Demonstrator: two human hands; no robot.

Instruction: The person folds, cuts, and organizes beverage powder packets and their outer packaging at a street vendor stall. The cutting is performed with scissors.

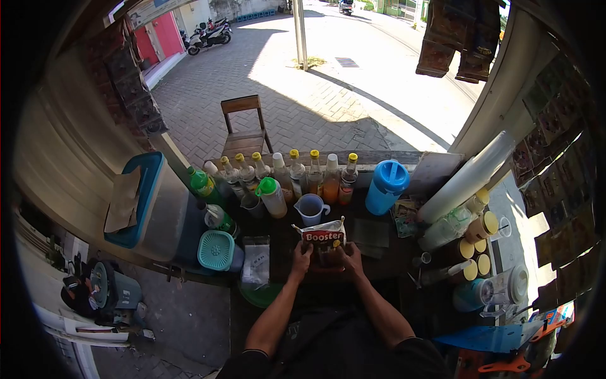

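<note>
Both hands, left (302,255) and right (351,256), closed around the open sachet (323,237) at counter centre, upright it seems; could spill powder with a tilt, or knock the jug (311,209) standing just at 12 o'clock.

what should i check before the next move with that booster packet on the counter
1. Both hands on packet: ok, left hand and right hand grip the Booster packet.
2. Packet upright: ok.
3. Packet top open: ok, it looks torn open.
4. Measuring cup nearby: ok, just behind the packet.
5. Cup contents: cannot tell.
6. Bottles clear of hands: ok, lined along the back edge.
</note>
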